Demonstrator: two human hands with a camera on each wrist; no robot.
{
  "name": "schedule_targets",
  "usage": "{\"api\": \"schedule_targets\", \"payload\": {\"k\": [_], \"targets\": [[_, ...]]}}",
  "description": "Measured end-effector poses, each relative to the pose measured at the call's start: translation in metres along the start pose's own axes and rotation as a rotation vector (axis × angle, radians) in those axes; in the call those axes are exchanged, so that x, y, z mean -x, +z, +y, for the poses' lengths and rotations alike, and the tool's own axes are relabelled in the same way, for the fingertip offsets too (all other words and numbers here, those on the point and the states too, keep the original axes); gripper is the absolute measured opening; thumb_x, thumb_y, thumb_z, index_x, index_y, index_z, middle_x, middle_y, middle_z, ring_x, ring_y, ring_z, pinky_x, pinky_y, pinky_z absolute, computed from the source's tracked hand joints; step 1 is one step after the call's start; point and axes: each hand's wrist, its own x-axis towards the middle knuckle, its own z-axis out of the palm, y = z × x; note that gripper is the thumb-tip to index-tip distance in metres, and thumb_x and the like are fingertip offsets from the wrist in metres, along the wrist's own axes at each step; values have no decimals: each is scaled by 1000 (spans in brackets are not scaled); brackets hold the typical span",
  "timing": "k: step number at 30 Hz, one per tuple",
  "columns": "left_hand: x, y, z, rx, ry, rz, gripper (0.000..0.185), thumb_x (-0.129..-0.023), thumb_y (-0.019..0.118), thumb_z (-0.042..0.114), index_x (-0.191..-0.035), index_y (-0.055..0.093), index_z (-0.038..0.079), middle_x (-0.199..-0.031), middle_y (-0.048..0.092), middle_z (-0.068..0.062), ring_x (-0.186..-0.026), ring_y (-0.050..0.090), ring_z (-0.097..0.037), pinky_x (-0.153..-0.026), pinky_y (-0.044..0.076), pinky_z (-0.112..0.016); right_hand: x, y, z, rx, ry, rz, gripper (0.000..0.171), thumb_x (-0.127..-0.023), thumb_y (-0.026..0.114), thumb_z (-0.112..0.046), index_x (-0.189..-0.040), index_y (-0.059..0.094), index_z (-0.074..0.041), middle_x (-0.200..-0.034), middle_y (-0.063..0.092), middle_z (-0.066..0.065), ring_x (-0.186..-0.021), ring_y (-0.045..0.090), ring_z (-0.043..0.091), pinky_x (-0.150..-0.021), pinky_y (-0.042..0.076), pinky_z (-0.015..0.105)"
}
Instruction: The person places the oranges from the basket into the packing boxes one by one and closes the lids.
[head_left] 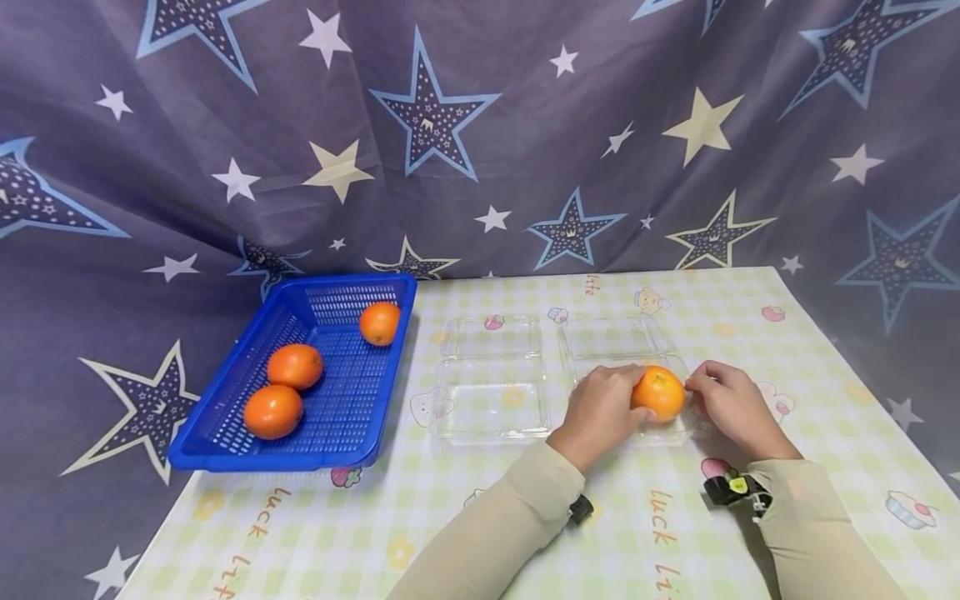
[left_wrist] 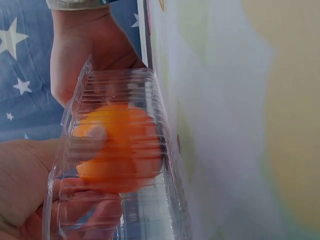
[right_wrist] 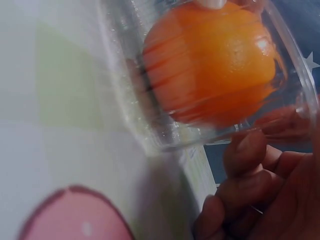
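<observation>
The left hand [head_left: 600,410] is curled around an orange [head_left: 658,392], its fingers wrapped over the fruit's left side as the fruit sits in the near half of a clear plastic box [head_left: 622,337] on the counter [head_left: 525,517]. The left wrist view shows the same orange [left_wrist: 117,147] through the box's ribbed wall [left_wrist: 150,100], with a fingertip pressed against the fruit. The right hand [head_left: 731,404] rests at the box's right edge, just beside the orange, its fingers bent; in the right wrist view those fingers [right_wrist: 245,165] lie against the outside of the clear wall [right_wrist: 135,105] beside the orange [right_wrist: 212,62], and whether they pinch the rim cannot be told.

A second clear plastic box [head_left: 491,379] lies open just to the left of the first, its two halves flat on the checked cloth. Further left, a blue basket [head_left: 225,454] sits at the counter's edge and overhangs it, holding three more oranges: one at the far end [head_left: 378,322], one in the middle [head_left: 295,366] and one nearest [head_left: 273,411]. A star-patterned curtain [head_left: 465,125] hangs behind the counter.
</observation>
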Motion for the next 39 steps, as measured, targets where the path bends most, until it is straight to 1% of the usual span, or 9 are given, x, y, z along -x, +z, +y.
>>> {"api": "schedule_targets", "payload": {"k": [2,4,6,9,16,32,39], "targets": [[0,1,0,-4,-6,-5,58,-82,87,42,-134,70,22,-130,70,8,-109,69,-10,-94,55,-25,0,1,1,-10,-5,0,31,-106,43,-25,-95,61,-3,-72,53,8,-66,51,24,-62,41,33],[1,1,0,-8,-12,-7,58,-82,87,43,-135,70,24,-126,68,8,-108,68,-8,-91,55,-24,-1,1,2,-14,-9,-1,32,-107,42,-25,-94,61,-3,-71,52,8,-66,51,24,-61,41,32],[1,1,-1,-6,-16,-11,58,-83,87,43,-135,70,26,-120,65,8,-102,66,-7,-86,54,-22,-1,2,2,-16,-11,-2,32,-107,42,-26,-94,60,-3,-71,52,8,-66,50,24,-61,41,32],[2,2,-2,11,-22,-16,58,-83,87,42,-136,69,28,-116,63,9,-98,63,-5,-82,52,-20,0,3,3,-12,-15,-4,33,-108,41,-26,-94,60,-3,-72,52,9,-67,51,24,-62,41,32],[2,1,-3,17,-18,-19,61,-82,87,43,-139,67,30,-115,64,10,-97,63,-4,-83,51,-19,-1,3,2,3,-23,-3,33,-108,41,-26,-95,60,-3,-75,52,9,-70,51,23,-63,41,31],[2,3,-4,16,-21,-19,63,-82,87,44,-139,66,31,-111,65,11,-95,61,-2,-83,51,-18,-1,2,1,1,-24,-15,38,-109,37,-28,-93,61,-4,-74,52,8,-69,51,23,-63,40,31],[1,3,-4,13,-5,-11,63,-82,87,44,-140,66,32,-112,66,10,-95,62,-2,-82,51,-19,-1,2,1,5,-19,-12,40,-109,35,-29,-94,61,-4,-75,53,9,-71,51,23,-63,40,31]]}}
